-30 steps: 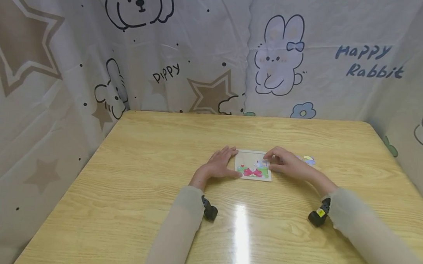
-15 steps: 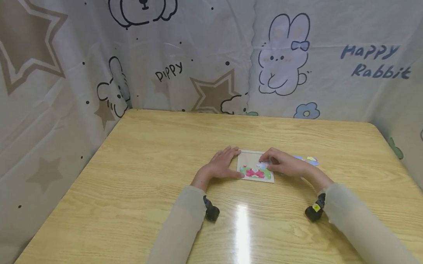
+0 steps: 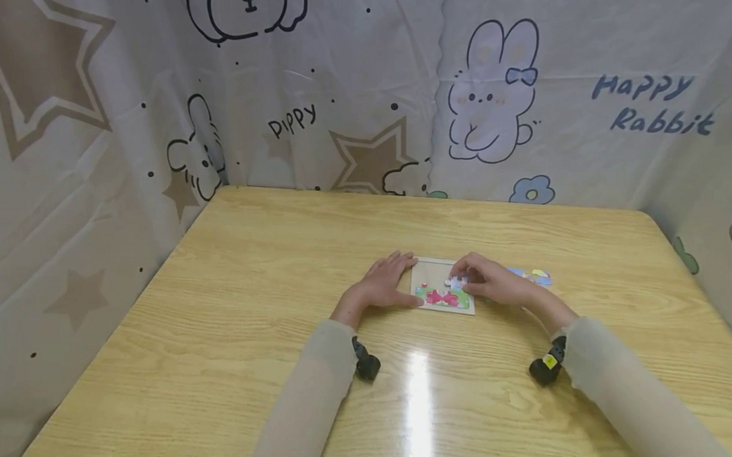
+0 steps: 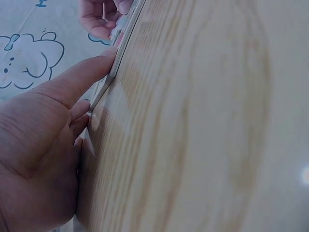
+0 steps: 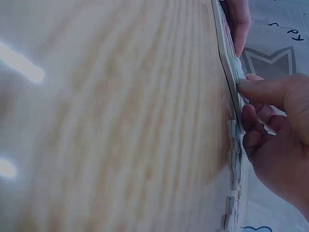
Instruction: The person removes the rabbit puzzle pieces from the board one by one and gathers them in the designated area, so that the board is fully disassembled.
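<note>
A small jigsaw tray [image 3: 431, 272] with a pale rim lies on the table, its lower part filled with green and pink pieces. My left hand [image 3: 383, 284] steadies its left side, fingers stretched to the far corner and thumb on the near one. In the left wrist view that thumb [image 4: 91, 70] lies across the tray's edge. At the right side, my right hand [image 3: 495, 281] pinches a pale blue and white puzzle piece [image 3: 455, 283] over the tray, just above the filled row. The right fingers hide part of this piece and the tray's right rim.
Several loose puzzle pieces [image 3: 538, 276], blue and yellow, lie on the table right of the tray, partly behind the right hand. In the right wrist view, loose pieces [image 5: 233, 157] lie beside the tray. A printed curtain [image 3: 361, 87] hangs behind the table [image 3: 270, 259].
My right hand has moved slightly left over the tray with the piece, then stayed nearly in place while the fingers shift a little. The left hand keeps its hold on the tray's side.
</note>
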